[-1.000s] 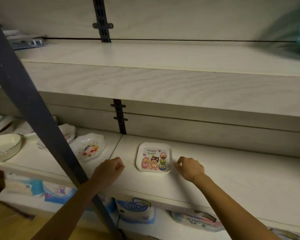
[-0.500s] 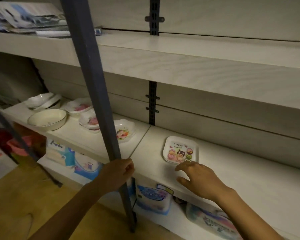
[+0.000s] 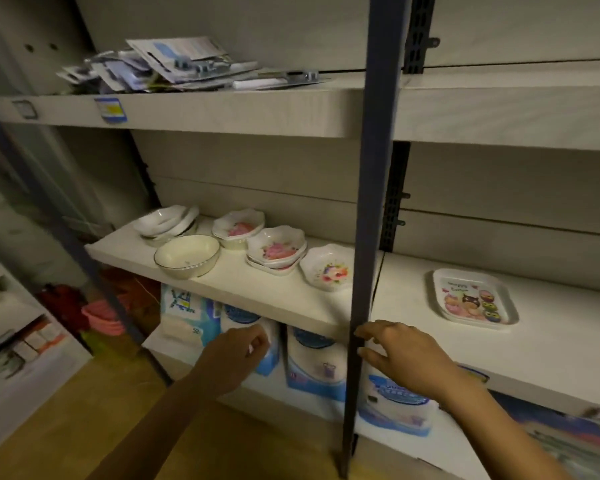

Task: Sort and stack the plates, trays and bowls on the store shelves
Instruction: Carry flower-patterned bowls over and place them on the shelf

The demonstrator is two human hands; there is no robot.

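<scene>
A square cartoon tray (image 3: 474,299) lies alone on the right half of the middle shelf (image 3: 551,348). Left of the post stand a flowered dish (image 3: 329,268), a small stack of flowered bowls (image 3: 277,250), another flowered bowl (image 3: 238,230), a cream bowl (image 3: 187,255) and a pile of white dishes (image 3: 168,221). My left hand (image 3: 236,355) hovers below the shelf edge, fingers loosely curled, holding nothing. My right hand (image 3: 400,355) is spread at the shelf's front edge, fingertips by the post, clear of the tray.
A dark blue upright post (image 3: 368,220) runs down in front of the shelves between my hands. The upper shelf holds a heap of carded packets (image 3: 177,65). Blue-and-white packs (image 3: 316,362) fill the bottom shelf. Red and pink items (image 3: 101,317) sit low at the left.
The view has swung left and pulled back. My right hand has come away from the cartoon tray toward the post. My left hand has dropped below the shelf edge, off the post.
</scene>
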